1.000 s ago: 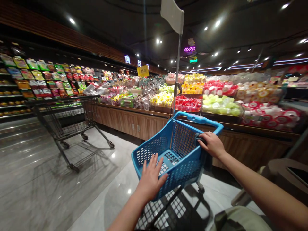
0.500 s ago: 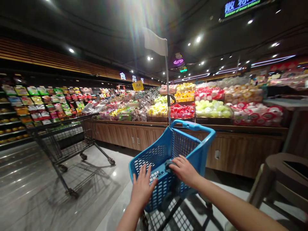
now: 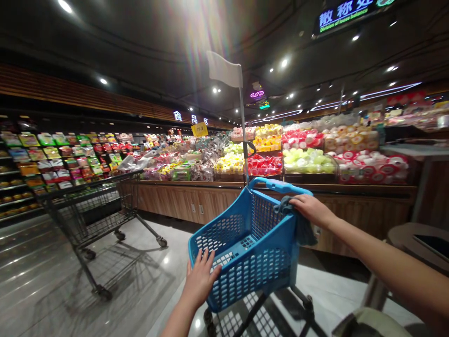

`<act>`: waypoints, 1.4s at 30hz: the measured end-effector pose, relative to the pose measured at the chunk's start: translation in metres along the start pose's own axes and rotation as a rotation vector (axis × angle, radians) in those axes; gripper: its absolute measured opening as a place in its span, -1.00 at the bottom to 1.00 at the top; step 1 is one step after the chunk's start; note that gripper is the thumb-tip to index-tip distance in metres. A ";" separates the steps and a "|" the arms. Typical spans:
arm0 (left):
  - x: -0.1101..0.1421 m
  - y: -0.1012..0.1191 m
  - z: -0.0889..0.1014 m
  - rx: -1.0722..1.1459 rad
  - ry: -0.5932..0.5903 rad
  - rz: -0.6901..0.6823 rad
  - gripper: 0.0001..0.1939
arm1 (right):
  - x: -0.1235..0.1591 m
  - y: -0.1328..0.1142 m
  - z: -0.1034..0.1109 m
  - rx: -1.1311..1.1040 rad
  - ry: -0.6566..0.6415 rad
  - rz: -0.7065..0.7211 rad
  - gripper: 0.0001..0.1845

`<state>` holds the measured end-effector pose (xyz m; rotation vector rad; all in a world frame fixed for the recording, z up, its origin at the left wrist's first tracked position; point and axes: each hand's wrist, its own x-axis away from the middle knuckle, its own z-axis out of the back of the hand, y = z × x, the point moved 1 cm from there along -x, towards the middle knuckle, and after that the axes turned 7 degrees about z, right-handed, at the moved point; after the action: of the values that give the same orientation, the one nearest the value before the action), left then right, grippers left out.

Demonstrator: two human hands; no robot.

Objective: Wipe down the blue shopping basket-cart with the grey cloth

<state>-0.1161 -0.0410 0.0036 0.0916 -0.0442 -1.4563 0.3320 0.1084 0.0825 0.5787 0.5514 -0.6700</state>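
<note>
In front of me stands a small blue plastic shopping cart with a perforated basket and a white flag on a pole. My left hand rests on the cart's near left rim, its fingers stretched out and apart. My right hand is closed on a grey-blue cloth at the upper right rim, beside the blue handle. Part of the cloth hangs down outside the basket, and part lies over the rim.
A dark metal shopping cart stands at the left. Behind is a wooden display counter with heaps of wrapped sweets. A round stool with a dark flat device is at the right. Snack shelves line the left wall.
My right hand has moved with the cloth from the near rim up and right to the rim by the handle. My left hand has shifted slightly left and down, still on the rim.
</note>
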 end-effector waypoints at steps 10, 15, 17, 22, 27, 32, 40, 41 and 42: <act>-0.007 0.007 0.000 -0.047 0.013 0.062 -0.31 | -0.008 -0.022 -0.012 -0.029 0.102 -0.161 -0.72; -0.016 0.049 0.008 -0.072 0.115 -0.063 -0.31 | -0.010 -0.086 -0.014 -0.117 0.155 -0.095 -0.77; -0.022 0.064 0.009 -0.062 0.157 -0.058 -0.33 | -0.013 -0.111 -0.016 -0.152 0.147 -0.012 -0.77; -0.030 0.067 0.011 -0.094 0.205 0.073 -0.31 | -0.023 -0.131 -0.016 -0.078 0.036 0.099 -0.72; -0.029 0.054 0.012 -0.098 0.204 0.082 -0.31 | -0.027 -0.106 -0.006 -0.028 -0.056 0.196 -0.67; -0.029 0.054 0.010 -0.064 0.196 0.068 -0.29 | -0.024 -0.074 0.003 -0.046 -0.059 0.236 -0.67; -0.029 0.058 0.007 -0.056 0.232 0.051 -0.29 | -0.003 0.014 0.024 -0.025 0.054 0.021 -0.67; -0.029 0.059 0.007 -0.056 0.240 0.045 -0.30 | -0.001 0.017 0.024 -0.027 0.066 0.003 -0.68; -0.029 0.060 0.006 -0.056 0.249 0.040 -0.30 | 0.000 0.016 0.024 -0.030 0.069 -0.008 -0.69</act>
<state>-0.0605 -0.0059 0.0156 0.2243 0.1967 -1.3960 0.3502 0.1033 0.1046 0.5735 0.6277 -0.6500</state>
